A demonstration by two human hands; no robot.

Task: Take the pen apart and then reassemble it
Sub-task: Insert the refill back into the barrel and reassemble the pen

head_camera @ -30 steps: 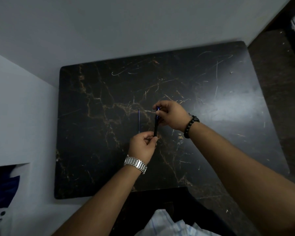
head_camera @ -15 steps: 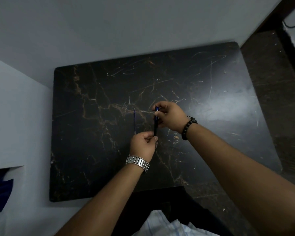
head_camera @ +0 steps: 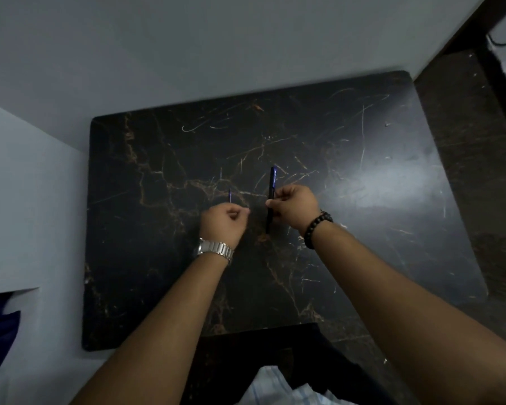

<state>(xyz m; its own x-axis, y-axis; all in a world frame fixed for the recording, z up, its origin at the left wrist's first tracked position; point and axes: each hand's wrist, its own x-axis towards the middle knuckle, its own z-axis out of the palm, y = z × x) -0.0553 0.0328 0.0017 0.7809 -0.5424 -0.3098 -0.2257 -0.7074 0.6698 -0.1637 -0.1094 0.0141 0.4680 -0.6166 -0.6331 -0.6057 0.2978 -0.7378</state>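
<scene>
Head view, single frame. My right hand (head_camera: 295,206) holds the dark blue plastic pen barrel (head_camera: 271,197) — fingers (head_camera: 270,203) pinched on its middle, barrel roughly upright in the picture, its printed end pointing away from me beyond the fingers, its near end hanging below them. It looks lifted clear of the black gold-veined marble bench (head_camera: 158,258), though I cannot be sure of the gap.

My left hand (head_camera: 222,222) is curled into a loose fist just beside the right, the two apart. A thin blue ink refill (head_camera: 230,195) shows just beyond the left knuckles; most of it is hidden by the hand. I cannot tell whether the left fingers grip it or whether it lies on the bench behind them. Whether something small is closed inside that fist — also not readable.

Progress, as judged: refill is out of the barrel, so disassembly is at least partly done. No cap, spring or tip piece is visible anywhere on the bench; too dark and small to rule them out. Remaining: any further parts to separate, then the whole reassembly — refill back into the barrel, end piece closed.

Silver metal wristwatch (head_camera: 215,250) on left wrist, black bead bracelet (head_camera: 316,226) on right.
</scene>
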